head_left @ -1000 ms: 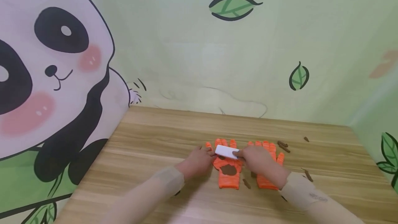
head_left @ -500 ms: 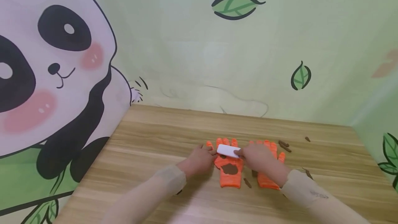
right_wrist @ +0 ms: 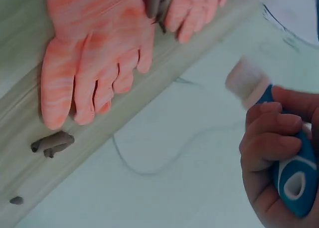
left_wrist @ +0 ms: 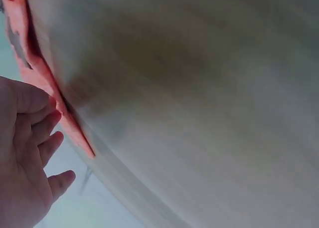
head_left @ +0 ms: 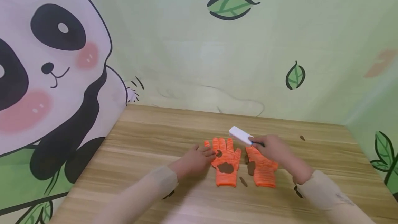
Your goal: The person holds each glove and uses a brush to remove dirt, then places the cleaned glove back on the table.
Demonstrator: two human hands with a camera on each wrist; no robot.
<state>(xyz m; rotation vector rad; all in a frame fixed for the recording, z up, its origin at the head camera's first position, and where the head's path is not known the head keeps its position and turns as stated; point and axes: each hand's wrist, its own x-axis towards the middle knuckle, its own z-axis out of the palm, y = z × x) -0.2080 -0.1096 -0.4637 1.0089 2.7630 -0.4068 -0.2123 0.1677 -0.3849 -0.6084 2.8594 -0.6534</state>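
Two orange knit gloves lie side by side on the wooden table. The left glove has a large brown smear on its palm and a smaller one above it. My left hand rests at that glove's left edge, fingers loosely extended over it. In my right hand is a brush with a white head and blue handle, raised above the fingers of the right glove. Another brown patch shows on that glove's left side; its fingertips are partly hidden in the head view.
Small brown clay-like pieces lie about: one between the gloves' cuffs, one at the back right, one by the right sleeve. Two more lumps are near the right glove's fingertips. A printed cloth wall stands behind the table.
My right hand has lifted the brush off the left glove and swung it right and back, uncovering the smear near that glove's fingers. The left hand stays at the glove's edge.
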